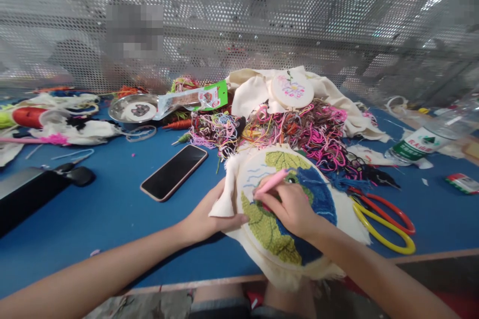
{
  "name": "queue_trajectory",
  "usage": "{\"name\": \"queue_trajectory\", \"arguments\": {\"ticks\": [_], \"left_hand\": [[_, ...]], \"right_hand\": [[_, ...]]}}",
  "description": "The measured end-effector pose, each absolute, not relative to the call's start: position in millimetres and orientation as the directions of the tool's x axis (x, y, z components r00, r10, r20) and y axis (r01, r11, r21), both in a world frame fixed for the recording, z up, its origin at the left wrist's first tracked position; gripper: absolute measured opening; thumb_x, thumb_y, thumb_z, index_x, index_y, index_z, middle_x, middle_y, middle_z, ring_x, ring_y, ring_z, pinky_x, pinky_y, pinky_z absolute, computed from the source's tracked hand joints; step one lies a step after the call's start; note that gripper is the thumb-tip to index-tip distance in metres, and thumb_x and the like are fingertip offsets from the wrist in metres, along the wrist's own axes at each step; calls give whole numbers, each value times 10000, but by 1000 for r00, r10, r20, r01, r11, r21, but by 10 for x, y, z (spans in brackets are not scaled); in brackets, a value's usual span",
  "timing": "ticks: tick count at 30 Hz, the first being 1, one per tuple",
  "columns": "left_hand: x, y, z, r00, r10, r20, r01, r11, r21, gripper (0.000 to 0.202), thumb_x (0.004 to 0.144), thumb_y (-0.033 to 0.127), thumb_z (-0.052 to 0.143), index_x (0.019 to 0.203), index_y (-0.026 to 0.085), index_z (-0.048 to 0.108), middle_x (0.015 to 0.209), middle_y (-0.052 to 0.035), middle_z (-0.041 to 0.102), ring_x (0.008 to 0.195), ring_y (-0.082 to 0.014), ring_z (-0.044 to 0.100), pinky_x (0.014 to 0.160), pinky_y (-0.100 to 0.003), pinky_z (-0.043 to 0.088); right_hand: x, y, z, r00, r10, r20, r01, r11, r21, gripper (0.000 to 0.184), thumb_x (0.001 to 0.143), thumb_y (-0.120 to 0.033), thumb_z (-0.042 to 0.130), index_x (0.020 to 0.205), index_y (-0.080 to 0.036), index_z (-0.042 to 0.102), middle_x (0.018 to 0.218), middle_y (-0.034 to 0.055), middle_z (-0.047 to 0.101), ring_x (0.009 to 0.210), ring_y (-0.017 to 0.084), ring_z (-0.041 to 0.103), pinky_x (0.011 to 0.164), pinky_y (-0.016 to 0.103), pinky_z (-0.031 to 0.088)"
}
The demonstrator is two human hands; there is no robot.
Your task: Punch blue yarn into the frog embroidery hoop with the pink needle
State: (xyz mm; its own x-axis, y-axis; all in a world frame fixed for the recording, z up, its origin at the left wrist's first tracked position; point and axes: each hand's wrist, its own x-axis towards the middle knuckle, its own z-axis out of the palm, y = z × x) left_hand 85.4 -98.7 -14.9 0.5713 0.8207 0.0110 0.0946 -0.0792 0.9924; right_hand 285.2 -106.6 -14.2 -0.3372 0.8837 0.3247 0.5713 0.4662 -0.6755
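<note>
A round embroidery hoop [258, 254] with cream cloth leans over the table's front edge above my lap. Its picture has yellow-green leaves, a dark blue area and light blue wavy lines. My left hand [209, 214] grips the hoop's left rim, thumb on the front and the other fingers hidden behind cloth. My right hand [294, 207] is closed round a pink punch needle [273, 182], its lower end close to the pale left part of the cloth. Whether the tip pierces the fabric cannot be made out. My right hand covers the middle of the picture.
A phone [174, 172] lies left of the hoop, scissors [389, 222] with red and yellow handles to its right. Behind are tangled yarn [295, 127], a smaller flowered hoop [293, 88], a metal dish [123, 109] and a snack packet [192, 99]. A water bottle [426, 142] lies tilted at right.
</note>
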Motion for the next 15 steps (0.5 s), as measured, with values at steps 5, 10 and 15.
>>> {"name": "queue_trajectory", "arguments": {"ticks": [5,10,15], "left_hand": [[860,-992,-117,572,821,-4,96,-63,993,678,716,270,682,1309,185,364,1338,-94,489,1201,-280,466,1032,-448,351],[866,-992,-110,567,824,-9,93,-53,994,659,707,261,684,1289,178,386,1340,-97,488,1192,-279,470,1018,-438,364],[855,-991,-158,566,824,26,97,-98,990,660,718,264,681,1298,180,377,1321,-85,501,1130,-254,512,1018,-429,364]], "right_hand": [[2909,-1080,-173,-194,930,313,456,368,-810,123,888,-301,481,879,-193,539,814,51,678,677,166,653,641,270,489],[2912,-1079,-177,-201,924,326,471,383,-795,124,891,-297,474,884,-193,541,817,52,675,681,169,653,643,274,488],[2859,-1079,-125,-294,878,378,516,479,-710,146,848,-309,570,749,-202,567,776,13,649,702,145,626,692,272,475]]}}
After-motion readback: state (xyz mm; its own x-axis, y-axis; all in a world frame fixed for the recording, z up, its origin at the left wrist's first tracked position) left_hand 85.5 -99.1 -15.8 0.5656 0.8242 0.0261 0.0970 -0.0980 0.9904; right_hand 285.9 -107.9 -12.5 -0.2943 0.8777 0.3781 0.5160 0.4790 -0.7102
